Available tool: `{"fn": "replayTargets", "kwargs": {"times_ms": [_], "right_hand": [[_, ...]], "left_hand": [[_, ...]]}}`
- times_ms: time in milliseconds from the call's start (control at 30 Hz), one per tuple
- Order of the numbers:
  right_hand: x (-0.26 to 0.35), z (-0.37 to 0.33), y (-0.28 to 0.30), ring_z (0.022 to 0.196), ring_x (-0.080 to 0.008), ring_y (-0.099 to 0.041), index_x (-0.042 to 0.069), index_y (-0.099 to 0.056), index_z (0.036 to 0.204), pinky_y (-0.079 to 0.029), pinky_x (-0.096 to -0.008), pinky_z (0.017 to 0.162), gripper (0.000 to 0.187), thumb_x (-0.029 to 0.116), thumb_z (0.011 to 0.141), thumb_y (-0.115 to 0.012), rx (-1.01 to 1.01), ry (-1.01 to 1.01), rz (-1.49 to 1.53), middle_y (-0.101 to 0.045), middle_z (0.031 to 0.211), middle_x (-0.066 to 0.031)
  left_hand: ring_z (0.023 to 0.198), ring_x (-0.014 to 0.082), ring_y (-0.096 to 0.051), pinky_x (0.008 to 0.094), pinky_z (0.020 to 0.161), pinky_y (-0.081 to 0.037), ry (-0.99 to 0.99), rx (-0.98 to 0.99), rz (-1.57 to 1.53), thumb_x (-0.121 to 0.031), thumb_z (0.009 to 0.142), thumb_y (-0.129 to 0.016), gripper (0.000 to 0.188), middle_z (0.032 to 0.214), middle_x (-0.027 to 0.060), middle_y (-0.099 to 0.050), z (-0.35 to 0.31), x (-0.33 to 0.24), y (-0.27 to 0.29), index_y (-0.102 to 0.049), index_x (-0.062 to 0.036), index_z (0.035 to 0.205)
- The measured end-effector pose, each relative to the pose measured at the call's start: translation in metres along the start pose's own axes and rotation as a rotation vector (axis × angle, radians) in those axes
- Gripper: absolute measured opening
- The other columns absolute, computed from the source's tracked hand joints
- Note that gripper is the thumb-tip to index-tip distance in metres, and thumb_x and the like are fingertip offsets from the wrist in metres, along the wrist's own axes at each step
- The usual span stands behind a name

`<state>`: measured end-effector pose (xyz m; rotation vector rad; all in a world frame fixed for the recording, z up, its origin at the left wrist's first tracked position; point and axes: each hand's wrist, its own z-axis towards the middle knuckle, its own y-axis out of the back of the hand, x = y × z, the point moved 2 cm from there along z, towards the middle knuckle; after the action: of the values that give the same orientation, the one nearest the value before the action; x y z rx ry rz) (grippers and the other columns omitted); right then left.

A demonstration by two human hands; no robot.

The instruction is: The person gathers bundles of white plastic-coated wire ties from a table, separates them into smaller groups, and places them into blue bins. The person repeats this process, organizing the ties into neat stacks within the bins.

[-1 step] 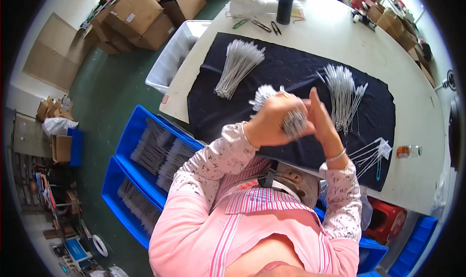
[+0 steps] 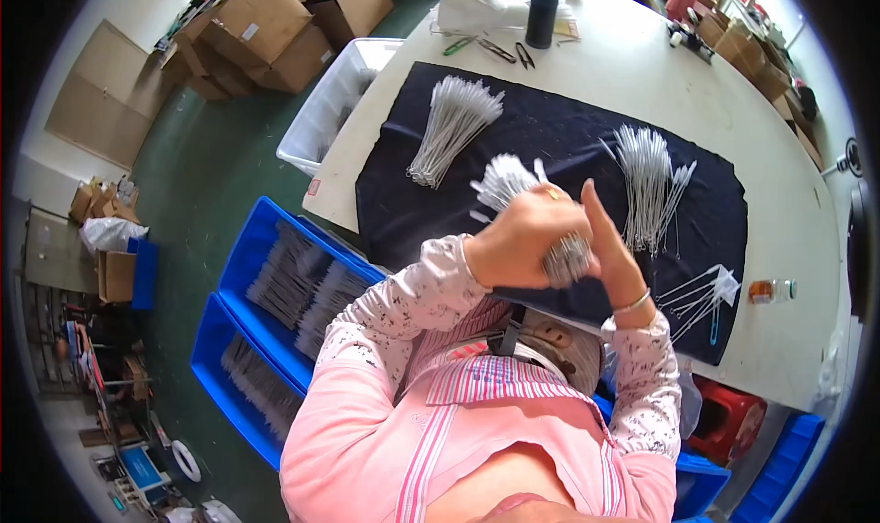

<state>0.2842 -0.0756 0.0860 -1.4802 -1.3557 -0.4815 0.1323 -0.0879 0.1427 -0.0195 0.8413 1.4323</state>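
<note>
A bundle of thin wire brushes (image 2: 504,180) with white bristle heads is gripped in my left hand (image 2: 527,241), fingers wrapped round the wires. The heads point away over the dark cloth (image 2: 559,138), while the metal ends face toward me. Beside those ends is my right hand (image 2: 619,259), flat and with its fingers stretched, its palm close against them; contact cannot be made out. Two more brush piles lie on the cloth, a left pile (image 2: 453,129) and a right pile (image 2: 646,186). Several loose brushes (image 2: 694,298) rest near a white tag and a blue-handled piece.
The cloth covers part of a pale table (image 2: 788,220). Snips (image 2: 524,55), a dark cylinder (image 2: 543,14) and a small jar (image 2: 772,290) stand or lie on it. Blue bins (image 2: 240,248) of brushes and a white bin (image 2: 298,138) are at the left; a red stool (image 2: 733,422) is lower right.
Both hands have come slightly down toward me and right with the bundle. More of the white bristle heads shows beyond my left hand. The piles on the cloth have not moved.
</note>
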Motion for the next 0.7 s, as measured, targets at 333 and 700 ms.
{"fn": "replayTargets", "kwargs": {"times_ms": [333,700], "right_hand": [[-0.017,-0.014,-0.019,0.073,-0.0098,-0.059,0.004,-0.057,0.097,-0.052,-0.0235,0.068,0.01,0.011,0.094,-0.05,0.115,0.095,0.061,-0.059,0.082,-0.0013],[-0.036,0.014,-0.024,0.062,-0.0113,-0.059,0.003,-0.047,0.109,-0.05,-0.0238,0.053,0.029,0.015,0.089,-0.065,0.023,0.548,-0.007,-0.059,0.082,-0.0053]], "left_hand": [[0.11,0.0215,-0.046,0.043,0.103,-0.03,-0.234,0.37,0.588,-0.017,0.063,-0.063,0.021,0.111,0.0003,-0.05,-0.051,-0.009,-0.046,-0.058,-0.0199,0.083],[0.108,0.0232,-0.059,0.0352,0.08,-0.055,1.222,-0.165,-1.372,-0.009,0.081,-0.066,0.068,0.124,0.0103,-0.051,-0.097,0.016,-0.068,-0.03,-0.0058,0.139]]}}
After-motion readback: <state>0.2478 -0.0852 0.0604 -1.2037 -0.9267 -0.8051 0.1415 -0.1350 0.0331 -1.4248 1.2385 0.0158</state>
